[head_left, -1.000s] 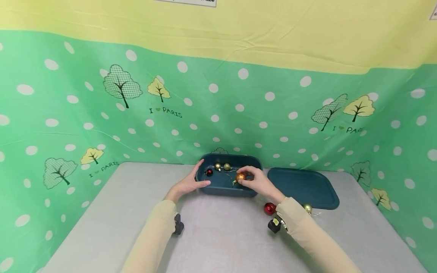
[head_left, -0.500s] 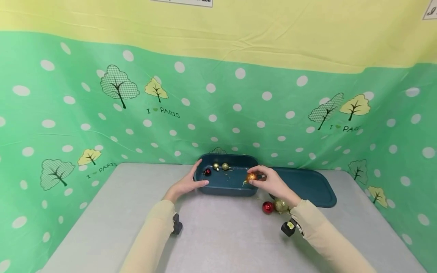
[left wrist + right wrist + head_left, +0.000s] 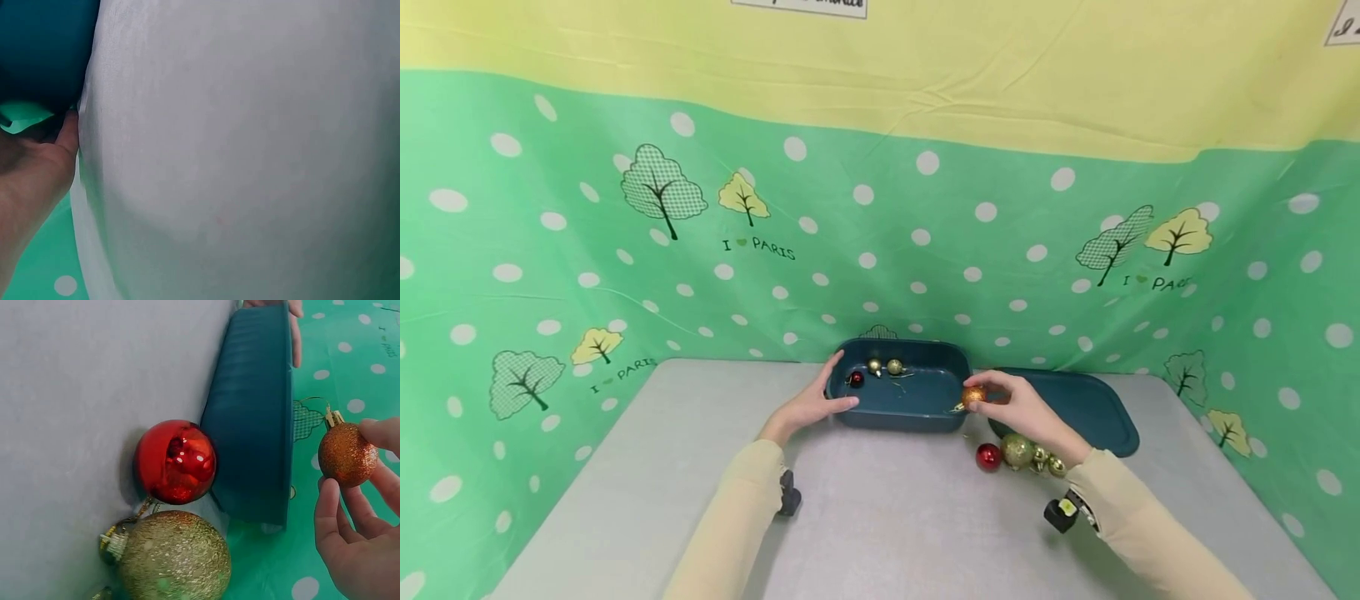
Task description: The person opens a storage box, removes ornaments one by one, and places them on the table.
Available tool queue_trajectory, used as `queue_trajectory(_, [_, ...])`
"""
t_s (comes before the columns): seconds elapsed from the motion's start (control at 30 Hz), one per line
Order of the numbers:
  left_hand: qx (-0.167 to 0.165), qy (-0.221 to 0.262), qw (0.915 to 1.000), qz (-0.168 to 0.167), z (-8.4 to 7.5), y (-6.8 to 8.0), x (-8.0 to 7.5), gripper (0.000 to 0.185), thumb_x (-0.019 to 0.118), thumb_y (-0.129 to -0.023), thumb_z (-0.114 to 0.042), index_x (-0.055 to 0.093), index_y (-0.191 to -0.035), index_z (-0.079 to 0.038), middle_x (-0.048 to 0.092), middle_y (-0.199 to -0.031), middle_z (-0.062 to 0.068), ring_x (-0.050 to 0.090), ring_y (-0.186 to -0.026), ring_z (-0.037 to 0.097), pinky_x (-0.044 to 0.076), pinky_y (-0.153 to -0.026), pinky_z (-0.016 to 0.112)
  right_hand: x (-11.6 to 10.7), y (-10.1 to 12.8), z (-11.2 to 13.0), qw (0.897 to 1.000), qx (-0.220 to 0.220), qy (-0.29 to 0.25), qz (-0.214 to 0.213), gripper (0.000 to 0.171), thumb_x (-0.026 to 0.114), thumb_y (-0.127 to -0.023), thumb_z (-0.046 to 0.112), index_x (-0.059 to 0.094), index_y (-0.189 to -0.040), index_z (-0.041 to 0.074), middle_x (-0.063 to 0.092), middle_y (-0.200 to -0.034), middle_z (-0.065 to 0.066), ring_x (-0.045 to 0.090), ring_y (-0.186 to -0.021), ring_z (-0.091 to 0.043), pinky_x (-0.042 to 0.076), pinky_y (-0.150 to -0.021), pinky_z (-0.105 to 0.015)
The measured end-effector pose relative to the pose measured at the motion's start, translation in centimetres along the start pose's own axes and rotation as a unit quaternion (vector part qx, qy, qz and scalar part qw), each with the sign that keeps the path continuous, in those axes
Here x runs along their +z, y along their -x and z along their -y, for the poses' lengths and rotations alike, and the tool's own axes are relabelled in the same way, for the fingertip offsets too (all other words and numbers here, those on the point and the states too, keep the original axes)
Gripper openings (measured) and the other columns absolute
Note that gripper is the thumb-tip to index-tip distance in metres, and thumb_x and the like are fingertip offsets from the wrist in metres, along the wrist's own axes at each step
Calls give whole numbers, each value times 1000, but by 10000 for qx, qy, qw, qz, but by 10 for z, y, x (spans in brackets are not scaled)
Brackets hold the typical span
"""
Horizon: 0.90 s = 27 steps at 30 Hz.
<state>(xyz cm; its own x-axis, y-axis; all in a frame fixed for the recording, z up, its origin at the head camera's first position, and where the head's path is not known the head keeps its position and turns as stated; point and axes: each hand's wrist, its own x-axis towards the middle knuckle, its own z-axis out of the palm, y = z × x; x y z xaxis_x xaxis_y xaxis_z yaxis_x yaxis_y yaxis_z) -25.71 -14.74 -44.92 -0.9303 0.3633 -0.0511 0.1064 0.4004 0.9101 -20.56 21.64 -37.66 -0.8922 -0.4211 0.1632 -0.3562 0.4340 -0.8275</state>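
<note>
The left hand (image 3: 808, 406) is gripping the left end of the blue bin (image 3: 895, 422), its thumb lying at the near rim. The right hand (image 3: 1018, 408) is pinching the orange glitter ball (image 3: 347, 454) between thumb and fingertips, holding it clear of the rim at the bin's right end, cap pointing toward the left hand. Inside the bin, a dark red ball (image 3: 856, 378) and two small gold balls (image 3: 894, 366) are lying near the left hand. A red ball (image 3: 988, 457) and a gold glitter ball (image 3: 1017, 451) are resting on the near side of the right hand, on the table (image 3: 880, 517). The blue lid (image 3: 1090, 408) is lying under and beyond the right hand.
</note>
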Motion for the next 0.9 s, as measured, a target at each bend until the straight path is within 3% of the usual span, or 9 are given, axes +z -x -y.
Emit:
queue_trajectory(0.3, [-2,76,10000,39,2,1,-1,97,70,-90,-31,0,-157,-26,-7,-161,12,2,-143,41,16,-109,61,-11,17,-19,9998,60,10,199,33,70,-90,15,64,-120,2,65,-112,-10,59,-105,-28,51,-85,-35])
queue_trajectory(0.9, [-56,124,9999,38,3,-1,0,95,68,-91,-27,0,-156,-28,-5,-161,12,3,-143,43,15,-109,63,-57,62,-40,9937,-54,1062,359,26,69,-90,13,65,-115,4,65,-107,-8,61,-92,-15,54,-74,-31])
